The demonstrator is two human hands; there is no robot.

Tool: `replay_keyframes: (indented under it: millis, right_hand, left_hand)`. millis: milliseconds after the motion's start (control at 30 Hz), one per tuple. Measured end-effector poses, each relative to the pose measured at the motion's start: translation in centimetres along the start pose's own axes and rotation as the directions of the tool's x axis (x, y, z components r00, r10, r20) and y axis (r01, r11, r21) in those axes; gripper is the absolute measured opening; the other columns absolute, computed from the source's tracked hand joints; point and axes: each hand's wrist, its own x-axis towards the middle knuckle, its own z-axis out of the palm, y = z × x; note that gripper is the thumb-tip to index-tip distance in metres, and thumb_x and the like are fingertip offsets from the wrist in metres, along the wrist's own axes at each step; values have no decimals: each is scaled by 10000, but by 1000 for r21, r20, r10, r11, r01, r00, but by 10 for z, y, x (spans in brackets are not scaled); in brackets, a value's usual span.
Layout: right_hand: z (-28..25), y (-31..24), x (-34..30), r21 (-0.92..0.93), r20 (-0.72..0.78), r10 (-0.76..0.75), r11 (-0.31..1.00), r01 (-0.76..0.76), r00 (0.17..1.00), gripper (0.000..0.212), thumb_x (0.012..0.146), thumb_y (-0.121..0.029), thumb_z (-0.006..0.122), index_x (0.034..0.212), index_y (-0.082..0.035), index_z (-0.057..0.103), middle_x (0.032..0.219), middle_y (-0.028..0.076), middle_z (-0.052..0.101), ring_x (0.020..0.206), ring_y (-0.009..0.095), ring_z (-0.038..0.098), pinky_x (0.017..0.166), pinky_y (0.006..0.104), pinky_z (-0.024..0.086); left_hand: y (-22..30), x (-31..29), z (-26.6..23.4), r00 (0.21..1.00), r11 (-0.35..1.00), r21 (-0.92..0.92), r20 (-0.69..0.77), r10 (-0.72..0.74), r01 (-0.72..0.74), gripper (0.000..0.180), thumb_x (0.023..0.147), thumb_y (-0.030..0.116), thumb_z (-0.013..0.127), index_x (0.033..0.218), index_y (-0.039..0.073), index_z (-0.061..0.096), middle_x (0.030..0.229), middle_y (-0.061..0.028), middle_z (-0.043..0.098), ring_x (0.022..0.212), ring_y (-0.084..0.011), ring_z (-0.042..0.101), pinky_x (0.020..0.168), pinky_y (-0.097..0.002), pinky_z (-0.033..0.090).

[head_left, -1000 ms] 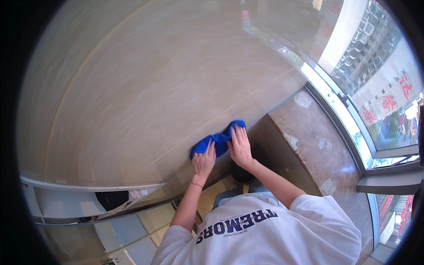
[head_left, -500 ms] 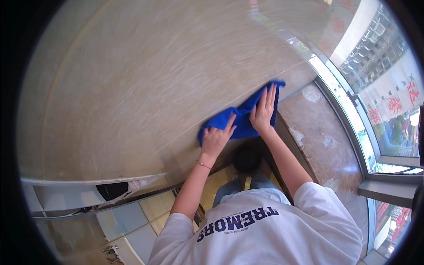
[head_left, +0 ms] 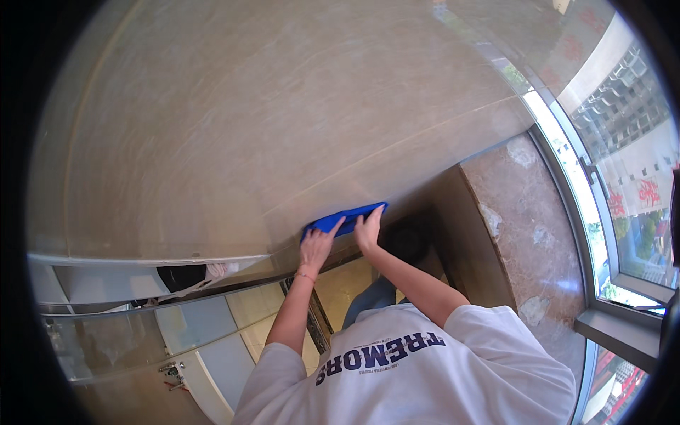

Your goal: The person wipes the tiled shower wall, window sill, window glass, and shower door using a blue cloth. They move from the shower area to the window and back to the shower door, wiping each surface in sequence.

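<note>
A blue cloth is bunched into a narrow band against the lower part of the beige tiled wall. My left hand holds its left end, the index finger reaching along the fabric. At the right end, my right hand grips the cloth, with the thumb or a finger up at its corner. The two hands are close together, apart by a short stretch of fabric. The fingertips of my left hand are partly hidden in the folds.
To the right, a brown marble window ledge juts out beside a metal-framed window. A white wall recess at the left holds a black item. Lower left is an open cabinet door. A dark round object stands below my right arm.
Both hands have moved down and left along the wall with the cloth, the right hand farthest. The hands are closer together, and the spread cloth is now gathered narrower.
</note>
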Motion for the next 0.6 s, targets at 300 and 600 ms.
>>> replay_keyframes:
  millis: [300, 600]
  right_hand:
    - [-51, -201, -80, 221, -28, -748, 642, 734, 663, 677, 844, -56, 640, 1448, -1, 339, 1526, 258, 240, 1409, 451, 220, 1123, 535, 193]
    - [-51, -160, -30, -115, 572, -817, -2, 993, 64, 477, 805, -116, 552, 1278, -57, 564, 1295, 95, 526, 1250, 283, 468, 1029, 479, 375]
  left_hand:
    - [-63, 11, -106, 596, 794, -146, -584, -551, 590, 495, 886, 429, 579, 1225, 70, 541, 1466, -374, 216, 1263, -638, 258, 1019, -725, 135]
    - [-15, 16, -60, 346, 587, -580, -479, -807, 564, 802, 834, 192, 564, 1429, -147, 145, 1477, -428, 16, 1378, -587, -18, 1120, -622, 20]
